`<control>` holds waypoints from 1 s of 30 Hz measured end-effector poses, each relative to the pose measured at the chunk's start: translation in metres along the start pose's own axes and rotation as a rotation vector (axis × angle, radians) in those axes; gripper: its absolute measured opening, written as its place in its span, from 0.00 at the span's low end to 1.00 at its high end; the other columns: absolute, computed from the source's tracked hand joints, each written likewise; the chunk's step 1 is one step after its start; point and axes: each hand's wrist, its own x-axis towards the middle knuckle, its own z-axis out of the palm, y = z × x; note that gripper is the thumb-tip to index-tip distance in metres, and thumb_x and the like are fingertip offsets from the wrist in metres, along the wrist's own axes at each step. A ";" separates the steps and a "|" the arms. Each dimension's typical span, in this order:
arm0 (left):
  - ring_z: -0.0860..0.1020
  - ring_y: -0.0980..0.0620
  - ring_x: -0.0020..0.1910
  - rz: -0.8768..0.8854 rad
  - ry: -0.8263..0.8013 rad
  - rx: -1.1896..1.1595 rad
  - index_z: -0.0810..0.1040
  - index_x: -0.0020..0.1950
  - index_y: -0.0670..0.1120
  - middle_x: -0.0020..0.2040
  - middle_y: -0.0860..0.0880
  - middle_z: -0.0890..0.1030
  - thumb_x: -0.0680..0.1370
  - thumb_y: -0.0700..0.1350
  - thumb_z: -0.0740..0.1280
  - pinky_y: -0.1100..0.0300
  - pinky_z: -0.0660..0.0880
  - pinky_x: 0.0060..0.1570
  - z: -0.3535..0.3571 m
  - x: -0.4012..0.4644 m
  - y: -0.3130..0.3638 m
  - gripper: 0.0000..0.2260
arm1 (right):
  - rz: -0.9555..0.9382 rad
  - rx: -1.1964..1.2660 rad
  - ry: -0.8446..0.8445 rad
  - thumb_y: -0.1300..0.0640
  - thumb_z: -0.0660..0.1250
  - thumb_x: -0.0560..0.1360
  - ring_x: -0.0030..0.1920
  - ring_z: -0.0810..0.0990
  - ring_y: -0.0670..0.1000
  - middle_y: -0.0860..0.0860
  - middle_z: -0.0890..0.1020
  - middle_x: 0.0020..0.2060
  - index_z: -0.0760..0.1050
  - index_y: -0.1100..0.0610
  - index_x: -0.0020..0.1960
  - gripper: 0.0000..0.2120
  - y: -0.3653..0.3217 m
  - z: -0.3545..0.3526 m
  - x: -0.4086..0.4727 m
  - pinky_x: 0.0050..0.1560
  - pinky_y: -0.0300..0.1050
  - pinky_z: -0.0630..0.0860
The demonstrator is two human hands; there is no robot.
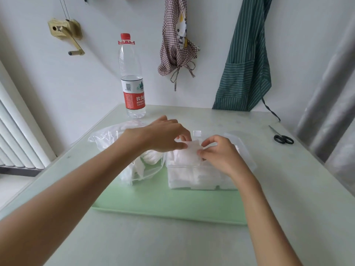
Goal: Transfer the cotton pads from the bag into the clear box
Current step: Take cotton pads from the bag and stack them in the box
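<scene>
Both the left hand [166, 135] and right hand [221, 154] pinch one cotton pad [192, 148] flat over the clear box [194, 177], likely to lay it squarely, with the bag [123, 150] at nine o'clock.

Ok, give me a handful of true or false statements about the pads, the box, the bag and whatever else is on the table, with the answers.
1. Both hands, left hand and right hand, hold a cotton pad over the clear box. True.
2. The box is empty. False: it holds white pads.
3. The bag lies left of the box. True.
4. The water bottle lies on its side. False: it stands upright.
5. The scissors lie inside the bag. False: they lie at the table's right.
</scene>
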 end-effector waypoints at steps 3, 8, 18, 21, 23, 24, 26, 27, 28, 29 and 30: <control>0.72 0.58 0.58 0.023 -0.057 0.016 0.77 0.60 0.54 0.55 0.57 0.80 0.79 0.52 0.62 0.60 0.60 0.57 0.003 0.002 0.000 0.11 | 0.023 -0.116 -0.035 0.53 0.68 0.73 0.50 0.78 0.49 0.46 0.83 0.42 0.69 0.47 0.40 0.08 0.001 0.003 0.000 0.50 0.45 0.73; 0.76 0.58 0.57 0.023 -0.249 0.001 0.77 0.60 0.53 0.56 0.57 0.81 0.78 0.52 0.64 0.60 0.61 0.60 0.007 0.004 0.001 0.11 | 0.002 -0.065 -0.011 0.51 0.69 0.70 0.44 0.83 0.48 0.44 0.85 0.37 0.75 0.48 0.39 0.04 0.003 -0.005 0.001 0.53 0.48 0.78; 0.73 0.55 0.45 0.140 -0.190 0.224 0.81 0.51 0.54 0.41 0.58 0.75 0.71 0.56 0.72 0.61 0.70 0.47 -0.003 0.013 0.011 0.11 | -0.073 0.047 0.209 0.55 0.68 0.73 0.43 0.82 0.47 0.43 0.84 0.33 0.78 0.48 0.39 0.04 0.006 -0.061 -0.010 0.49 0.44 0.76; 0.77 0.58 0.43 0.213 -0.163 0.246 0.80 0.46 0.53 0.43 0.59 0.81 0.70 0.54 0.73 0.62 0.72 0.40 -0.007 0.014 0.011 0.09 | -0.061 0.063 0.227 0.56 0.68 0.73 0.42 0.83 0.48 0.45 0.85 0.34 0.79 0.49 0.40 0.04 0.009 -0.068 -0.010 0.51 0.46 0.76; 0.80 0.61 0.41 0.205 -0.262 0.168 0.81 0.47 0.52 0.43 0.59 0.83 0.70 0.50 0.74 0.63 0.75 0.41 -0.009 0.014 0.010 0.08 | -0.035 0.052 0.218 0.56 0.68 0.72 0.43 0.83 0.48 0.46 0.85 0.35 0.79 0.49 0.39 0.04 0.011 -0.069 -0.009 0.50 0.45 0.76; 0.80 0.62 0.41 0.198 -0.305 0.149 0.82 0.47 0.52 0.43 0.59 0.84 0.69 0.48 0.75 0.63 0.77 0.43 -0.008 0.014 0.010 0.08 | -0.018 0.032 0.213 0.56 0.68 0.72 0.43 0.82 0.49 0.46 0.85 0.36 0.79 0.49 0.39 0.05 0.013 -0.068 -0.008 0.50 0.45 0.76; 0.81 0.62 0.42 0.197 -0.349 0.165 0.83 0.48 0.53 0.44 0.59 0.84 0.69 0.45 0.73 0.64 0.77 0.43 -0.003 0.016 0.009 0.09 | 0.023 -0.034 0.215 0.55 0.69 0.71 0.45 0.81 0.49 0.45 0.84 0.38 0.79 0.48 0.40 0.03 0.017 -0.065 -0.007 0.48 0.43 0.75; 0.81 0.62 0.42 0.207 -0.359 0.183 0.83 0.49 0.53 0.44 0.59 0.84 0.69 0.45 0.73 0.65 0.76 0.41 0.000 0.017 0.009 0.09 | 0.043 -0.077 0.222 0.56 0.69 0.71 0.46 0.80 0.49 0.45 0.83 0.39 0.79 0.48 0.42 0.03 0.019 -0.064 -0.006 0.46 0.42 0.73; 0.80 0.63 0.42 0.225 -0.368 0.205 0.83 0.49 0.54 0.45 0.60 0.84 0.69 0.46 0.73 0.66 0.74 0.38 0.002 0.019 0.010 0.09 | 0.057 -0.122 0.233 0.58 0.70 0.70 0.46 0.79 0.50 0.45 0.81 0.40 0.79 0.49 0.44 0.05 0.022 -0.063 -0.006 0.44 0.41 0.70; 0.80 0.63 0.42 0.245 -0.376 0.226 0.83 0.49 0.54 0.45 0.60 0.84 0.70 0.46 0.73 0.68 0.72 0.37 0.003 0.020 0.011 0.09 | 0.068 -0.165 0.246 0.59 0.71 0.69 0.46 0.78 0.50 0.46 0.79 0.41 0.79 0.50 0.47 0.08 0.025 -0.063 -0.005 0.43 0.41 0.68; 0.79 0.63 0.42 0.256 -0.378 0.234 0.83 0.49 0.55 0.45 0.60 0.83 0.70 0.47 0.73 0.68 0.71 0.36 0.002 0.021 0.011 0.08 | 0.079 -0.206 0.252 0.60 0.71 0.69 0.45 0.76 0.50 0.47 0.76 0.43 0.79 0.50 0.50 0.11 0.027 -0.064 -0.005 0.42 0.41 0.67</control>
